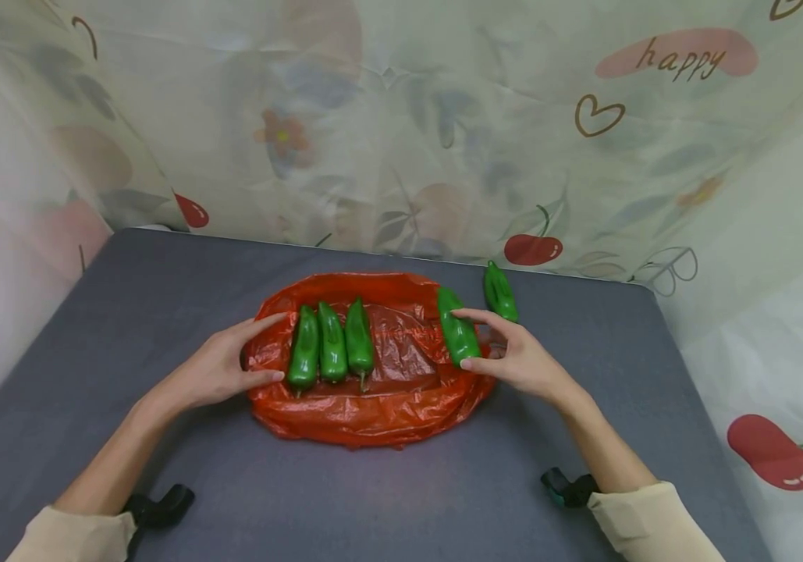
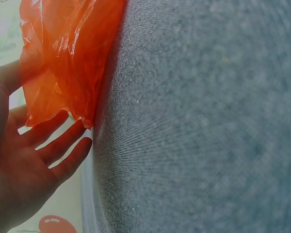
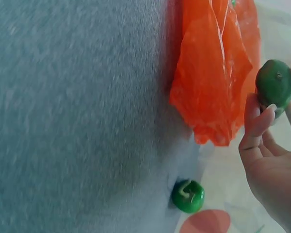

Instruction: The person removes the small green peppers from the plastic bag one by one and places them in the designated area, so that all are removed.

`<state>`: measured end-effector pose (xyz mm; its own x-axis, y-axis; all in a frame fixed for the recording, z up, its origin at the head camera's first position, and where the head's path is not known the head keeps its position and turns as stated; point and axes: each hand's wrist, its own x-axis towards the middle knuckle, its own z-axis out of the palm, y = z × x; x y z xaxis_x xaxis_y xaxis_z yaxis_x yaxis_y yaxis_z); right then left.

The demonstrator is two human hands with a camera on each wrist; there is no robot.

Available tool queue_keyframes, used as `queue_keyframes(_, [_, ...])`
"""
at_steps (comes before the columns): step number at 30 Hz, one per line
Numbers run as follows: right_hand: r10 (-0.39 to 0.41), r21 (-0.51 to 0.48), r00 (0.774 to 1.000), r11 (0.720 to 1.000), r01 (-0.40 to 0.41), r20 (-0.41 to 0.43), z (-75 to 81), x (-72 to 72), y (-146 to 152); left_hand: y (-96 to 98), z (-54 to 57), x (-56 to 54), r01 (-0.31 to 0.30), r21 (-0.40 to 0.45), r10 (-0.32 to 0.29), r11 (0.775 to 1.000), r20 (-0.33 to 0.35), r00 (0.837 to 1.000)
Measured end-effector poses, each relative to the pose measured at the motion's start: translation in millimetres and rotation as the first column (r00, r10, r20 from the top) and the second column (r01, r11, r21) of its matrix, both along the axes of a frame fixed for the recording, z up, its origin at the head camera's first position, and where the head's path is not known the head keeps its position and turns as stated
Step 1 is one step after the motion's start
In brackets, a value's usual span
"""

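Note:
A red plastic bag (image 1: 373, 417) lies on the grey table, its mouth spread wide. Three green peppers (image 1: 332, 343) are side by side in its left half. My right hand (image 1: 524, 355) grips another green pepper (image 1: 459, 328) between thumb and fingers over the bag's right rim; the right wrist view shows that pepper (image 3: 275, 83) end-on. At the bag's left edge, my left hand (image 1: 222, 361) has its thumb and index finger over the rim. In the left wrist view its other fingers (image 2: 70, 158) are loosely extended beside the orange-red plastic (image 2: 72, 53).
One more green pepper (image 1: 500, 292) lies on the grey table (image 1: 401, 499) behind my right hand, near the back edge. A patterned curtain (image 1: 387, 140) with cherries, hearts and flowers hangs behind the table and along its sides.

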<state>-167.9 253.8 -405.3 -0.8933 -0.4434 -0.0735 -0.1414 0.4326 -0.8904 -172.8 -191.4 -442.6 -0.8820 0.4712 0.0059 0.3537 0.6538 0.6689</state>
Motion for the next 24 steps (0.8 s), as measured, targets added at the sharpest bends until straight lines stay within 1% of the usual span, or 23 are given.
queue_keyframes(5, [-0.014, -0.016, 1.000, 1.000, 0.014, 0.017, 1.6, -0.2, 9, 0.6, 0.0, 0.0, -0.015, -0.013, 0.015, 1.000, -0.005, 1.000])
queue_keyframes(12, [-0.039, -0.006, 0.999, 0.999, 0.039, 0.005, 5.6, -0.8, 20, 0.2, 0.2, 0.0, -0.019, -0.005, 0.019, 1.000, -0.015, 1.000])
queue_keyframes(17, [-0.058, 0.004, 0.998, 0.998, 0.058, 0.010, 5.9, -2.0, 31, 1.0, -1.0, 0.8, -0.017, -0.004, 0.017, 1.000, -0.009, 1.000])
queue_keyframes(24, [-0.091, 0.012, 0.996, 0.996, 0.090, 0.024, 8.7, -8.7, 47, 0.4, -2.6, 0.1, -0.024, -0.006, 0.024, 1.000, -0.016, 1.000])
